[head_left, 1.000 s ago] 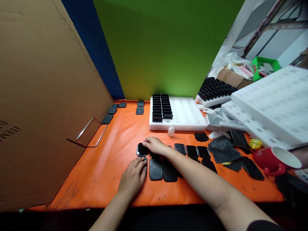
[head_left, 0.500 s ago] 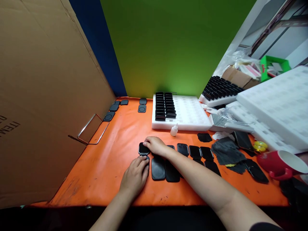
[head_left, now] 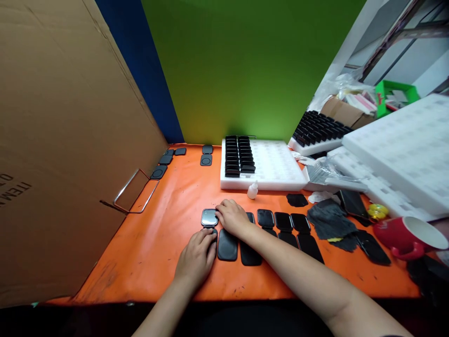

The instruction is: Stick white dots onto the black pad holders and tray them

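On the orange mat (head_left: 168, 243) lie two rows of flat black rounded-rectangle parts. My left hand (head_left: 197, 255) lies palm down with fingers stretched over the leftmost part of the near row, beside a black pad (head_left: 228, 244). My right hand (head_left: 232, 216) rests with curled fingers on the second part of the far row, just right of a glossy screen-like part (head_left: 209, 217) that reflects light. More black screens (head_left: 265, 218) run to the right of my right hand.
A white foam tray (head_left: 277, 166) with two columns of black parts stands behind, a small white bottle (head_left: 252, 190) before it. Further foam trays (head_left: 396, 150), a red mug (head_left: 407, 236), black cloths (head_left: 329, 222), a cardboard wall (head_left: 59, 140) with a wire handle (head_left: 131, 193) surround the mat.
My right hand has slid right, off the leftmost far-row part, which now shows a light reflection. My left hand has stayed in place.
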Demonstrator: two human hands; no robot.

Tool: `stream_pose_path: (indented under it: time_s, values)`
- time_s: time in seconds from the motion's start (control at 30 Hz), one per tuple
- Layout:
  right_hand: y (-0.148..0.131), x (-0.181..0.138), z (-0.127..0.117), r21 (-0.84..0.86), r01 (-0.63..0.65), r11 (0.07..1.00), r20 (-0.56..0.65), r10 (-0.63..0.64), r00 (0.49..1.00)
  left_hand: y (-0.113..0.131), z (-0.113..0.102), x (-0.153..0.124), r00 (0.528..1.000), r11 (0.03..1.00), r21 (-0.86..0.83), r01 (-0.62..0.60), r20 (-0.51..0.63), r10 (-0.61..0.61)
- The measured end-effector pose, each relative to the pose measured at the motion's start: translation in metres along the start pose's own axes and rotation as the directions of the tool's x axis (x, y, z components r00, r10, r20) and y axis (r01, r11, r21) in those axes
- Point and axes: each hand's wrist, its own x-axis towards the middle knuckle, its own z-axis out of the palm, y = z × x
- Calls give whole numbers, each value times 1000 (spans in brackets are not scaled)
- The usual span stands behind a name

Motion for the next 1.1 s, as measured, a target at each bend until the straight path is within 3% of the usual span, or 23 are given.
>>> stream_pose_path:
  time_s: [0.1, 0.3, 0.57, 0.73, 0.9, 1.0, 1.1]
  values:
    - [5, -6, -2, 1, -21, 1000, 1, 21, 1000, 0, -1, 0, 999, 999, -18, 48, -16, -49]
    - [-3, 1, -1, 97, -86, 992, -11, 87, 996, 0, 0, -3, 956, 963, -47, 267, -112, -271]
    - [-13, 24, -16, 358, -207, 911, 87, 188, 978, -9, 1, 8, 905, 841, -416, 345, -88, -415]
    - [-20, -7, -12, 596, -159, 787, 63, 151, 986, 8, -18, 2, 890, 686, -644, 338, -18, -455]
    - [-26, -56, -16, 726, -70, 685, -27, 130, 991, 48, -48, 7, 818, 341, -846, 409, 175, -548]
    - [-26, -79, -28, 701, -29, 712, -124, 161, 979, 64, -59, 20, 819, 348, -826, 444, 217, -530]
    - [-26, -92, -38, 602, -90, 793, -181, 246, 952, 74, -58, 28, 852, 410, -808, 423, 201, -484]
